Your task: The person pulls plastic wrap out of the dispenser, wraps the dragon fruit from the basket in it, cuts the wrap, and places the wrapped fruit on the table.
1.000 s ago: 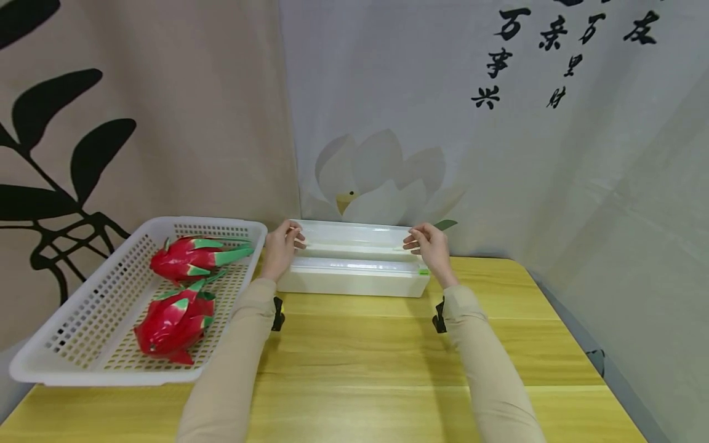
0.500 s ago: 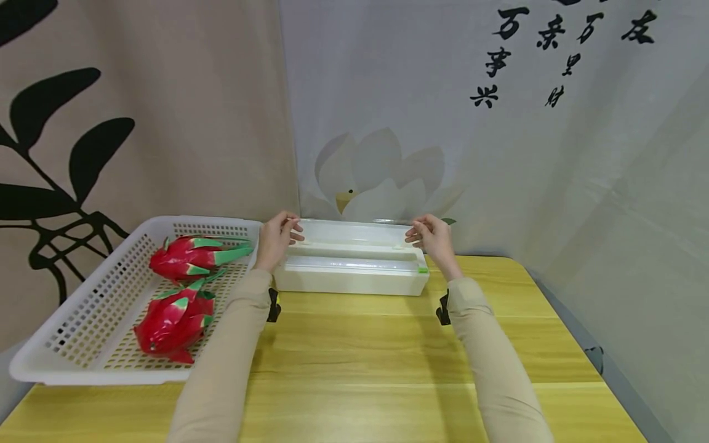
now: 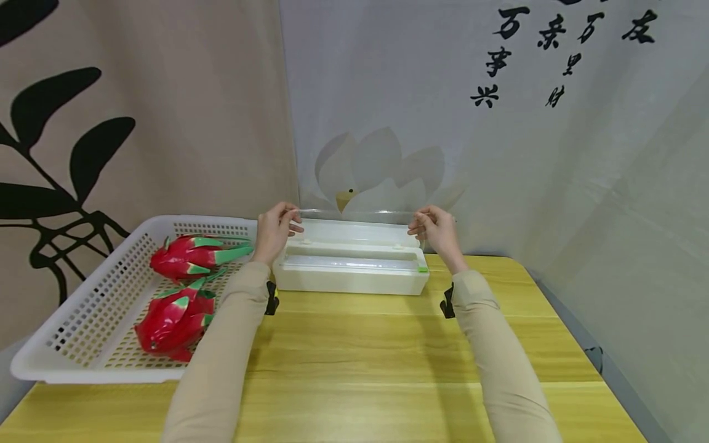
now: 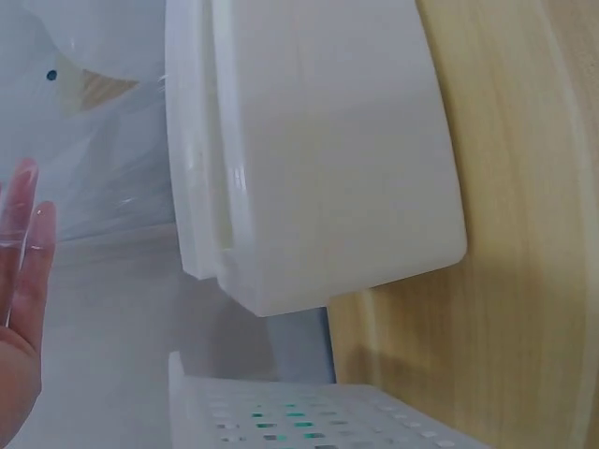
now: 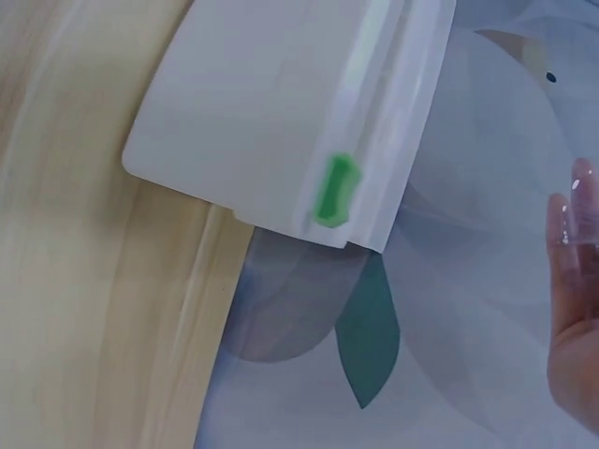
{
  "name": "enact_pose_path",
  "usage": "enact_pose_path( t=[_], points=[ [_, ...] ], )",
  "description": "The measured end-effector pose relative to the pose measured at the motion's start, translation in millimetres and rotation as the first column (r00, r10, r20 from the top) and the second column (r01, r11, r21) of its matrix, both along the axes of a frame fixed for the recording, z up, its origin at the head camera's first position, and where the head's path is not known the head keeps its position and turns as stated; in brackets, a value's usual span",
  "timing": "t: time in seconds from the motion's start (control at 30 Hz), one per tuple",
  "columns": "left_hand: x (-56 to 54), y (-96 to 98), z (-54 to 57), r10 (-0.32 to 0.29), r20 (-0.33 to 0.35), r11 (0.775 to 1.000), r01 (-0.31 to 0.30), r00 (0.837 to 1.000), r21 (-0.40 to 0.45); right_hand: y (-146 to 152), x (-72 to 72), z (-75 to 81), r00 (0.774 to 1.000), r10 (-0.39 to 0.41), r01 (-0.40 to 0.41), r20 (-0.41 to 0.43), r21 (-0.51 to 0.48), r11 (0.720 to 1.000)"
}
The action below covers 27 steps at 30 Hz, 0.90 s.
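Film (image 3: pixel 382 212), thin, clear, glossy plastic, stretches between your left hand (image 3: pixel 273 232) and right hand (image 3: pixel 439 231), bent fingers pinching its edge, above a smooth white oblong plastic box (image 3: pixel 351 282) on a yellow wood-grain table (image 3: pixel 354 369) before pale printed fabric (image 3: pixel 515 172).

Black Chinese characters (image 3: pixel 498 62) are standing on the grey backdrop (image 3: pixel 554 166): 1 column is reading 万事兴, 1 万里财, and 2 lone characters 亲 and 友; strokes above (image 3: pixel 569 2) are being cropped.
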<state>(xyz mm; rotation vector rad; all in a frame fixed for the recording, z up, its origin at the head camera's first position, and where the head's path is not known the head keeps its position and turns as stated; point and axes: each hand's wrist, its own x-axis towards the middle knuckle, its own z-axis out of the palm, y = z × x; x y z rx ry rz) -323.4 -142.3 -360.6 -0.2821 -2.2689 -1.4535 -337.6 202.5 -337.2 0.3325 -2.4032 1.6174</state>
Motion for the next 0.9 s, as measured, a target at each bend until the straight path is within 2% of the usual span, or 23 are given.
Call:
enact_pose_path(
  t=[0.2,0.6,0.9],
  points=[
    [1.2,-1.2,7.1,-0.004,-0.021,1.0,0.004,1.0,0.009,-0.1,1.4,8.4,0.999,0.009,-0.009,-0.034,0.005,1.0],
    [1.5,-1.0,19.9,0.01,-0.044,1.0,-0.01,0.999,0.0,0.9,4.8,21.9,0.999,0.007,-0.008,-0.035,-0.028,1.0],
    [3.3,-1.6,30.3,0.008,-0.073,1.0,-0.007,0.997,0.018,0.9,8.4,31.5,0.996,-0.003,0.001,-0.086,-0.026,1.0]
  ],
)
